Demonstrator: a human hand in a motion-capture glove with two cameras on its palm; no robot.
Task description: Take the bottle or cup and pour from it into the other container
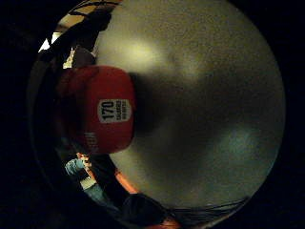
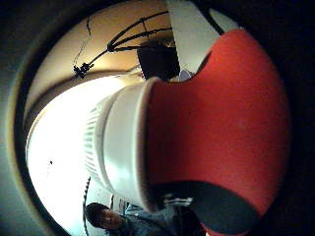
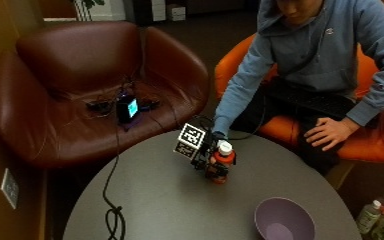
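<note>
One gloved right hand wraps its fingers around a red bottle with a white cap, which stands upright on the round grey table. Inside that curled grip, the thumb-side palm view fills with the bottle's ribbed cap and red shoulder, and the little-finger-side view shows its red label above the tabletop. Well apart from the fingers, near the table's edge, sits a purple bowl. The person's bare hand rests on their lap.
</note>
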